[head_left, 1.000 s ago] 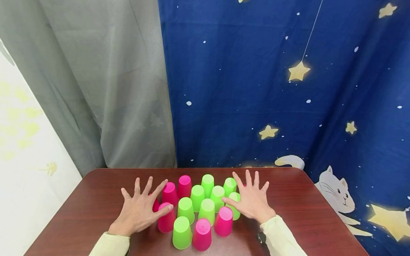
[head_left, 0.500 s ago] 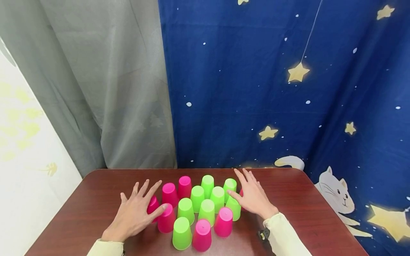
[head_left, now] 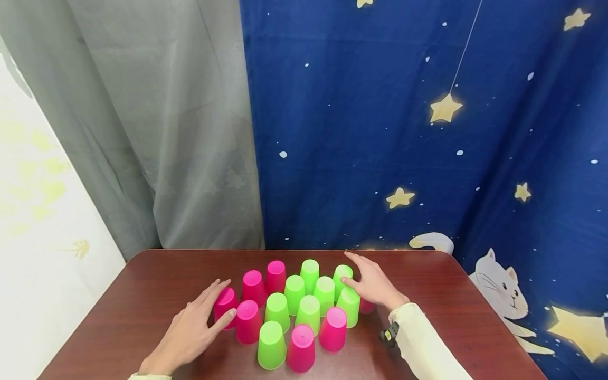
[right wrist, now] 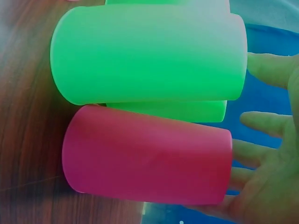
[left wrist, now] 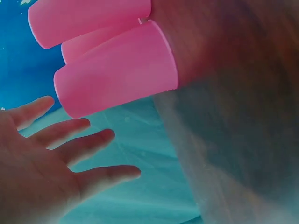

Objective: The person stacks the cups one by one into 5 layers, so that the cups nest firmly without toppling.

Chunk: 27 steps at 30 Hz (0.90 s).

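Note:
Several plastic cups stand upside down in a cluster on the table. My left hand (head_left: 192, 324) is at the cluster's left side, beside a pink cup (head_left: 225, 303), fingers extended and thumb apart. In the left wrist view, its fingers spread near a pink cup (left wrist: 117, 70) without gripping it. My right hand (head_left: 372, 285) hovers at the right side, near a green cup (head_left: 349, 309) and a partly hidden pink cup (head_left: 367, 306). The right wrist view has its straight fingers behind the tops of a green cup (right wrist: 149, 53) and a pink cup (right wrist: 149, 158); contact is unclear.
More green cups (head_left: 308, 314) and pink cups (head_left: 301, 348) fill the middle and front of the cluster. The brown table (head_left: 451, 316) has rounded far corners. Behind it hang a grey curtain (head_left: 204, 132) and a blue starry curtain (head_left: 342, 132).
My left hand has moved left and lower, uncovering the leftmost pink cup. The right hand has turned edge-on, its fingers drawn closer together. The cups stand in the same places.

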Each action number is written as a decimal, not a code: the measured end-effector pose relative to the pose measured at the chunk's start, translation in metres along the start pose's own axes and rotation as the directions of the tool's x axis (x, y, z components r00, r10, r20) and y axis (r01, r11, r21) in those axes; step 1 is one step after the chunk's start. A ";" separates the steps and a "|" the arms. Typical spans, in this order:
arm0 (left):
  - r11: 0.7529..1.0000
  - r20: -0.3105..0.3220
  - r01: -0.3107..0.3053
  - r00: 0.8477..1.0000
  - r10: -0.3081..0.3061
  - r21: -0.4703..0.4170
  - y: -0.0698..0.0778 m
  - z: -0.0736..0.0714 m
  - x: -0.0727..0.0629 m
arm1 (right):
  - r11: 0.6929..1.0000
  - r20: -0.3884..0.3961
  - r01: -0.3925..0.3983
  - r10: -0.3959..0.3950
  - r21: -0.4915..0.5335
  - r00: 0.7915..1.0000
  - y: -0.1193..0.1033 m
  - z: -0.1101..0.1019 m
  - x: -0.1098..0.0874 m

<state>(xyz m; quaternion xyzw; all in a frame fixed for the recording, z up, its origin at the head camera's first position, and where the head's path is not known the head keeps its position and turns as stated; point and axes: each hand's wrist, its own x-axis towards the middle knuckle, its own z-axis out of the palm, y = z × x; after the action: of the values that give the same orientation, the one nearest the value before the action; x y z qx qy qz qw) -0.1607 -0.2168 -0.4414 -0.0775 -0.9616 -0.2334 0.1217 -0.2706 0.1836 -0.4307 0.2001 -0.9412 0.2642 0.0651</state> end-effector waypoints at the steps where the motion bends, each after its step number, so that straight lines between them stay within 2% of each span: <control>1: 1.000 -0.010 -0.004 1.000 0.004 -0.011 -0.001 0.001 -0.002 | 1.000 0.009 0.000 0.000 0.004 1.000 0.000 0.000 0.001; 6: 0.998 -0.032 -0.006 0.999 0.004 -0.060 -0.006 0.003 -0.008 | 1.000 0.042 -0.013 0.012 0.019 0.999 0.000 0.001 0.007; 11: 0.998 -0.015 0.017 1.000 -0.018 -0.068 -0.008 0.006 -0.006 | 1.000 0.039 0.004 -0.004 0.003 0.999 0.002 0.004 0.011; 17: 0.997 -0.028 0.017 0.999 -0.020 -0.080 -0.010 0.010 -0.005 | 1.000 0.054 0.022 -0.021 -0.006 0.998 0.004 0.004 0.015; 23: 0.994 0.001 0.047 0.999 -0.047 -0.102 -0.009 0.009 -0.003 | 0.999 0.058 0.033 -0.032 -0.007 0.998 0.002 -0.001 0.022; 27: 0.994 -0.007 0.047 0.999 -0.048 -0.103 -0.010 0.009 -0.003 | 0.999 0.075 0.033 -0.032 -0.007 0.997 0.000 -0.008 0.033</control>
<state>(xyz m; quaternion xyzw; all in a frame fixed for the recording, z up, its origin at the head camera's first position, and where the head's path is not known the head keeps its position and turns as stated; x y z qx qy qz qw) -0.1616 -0.2218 -0.4539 -0.0595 -0.9493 -0.2858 0.1168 -0.3004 0.1766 -0.4163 0.2250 -0.9406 0.2517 0.0349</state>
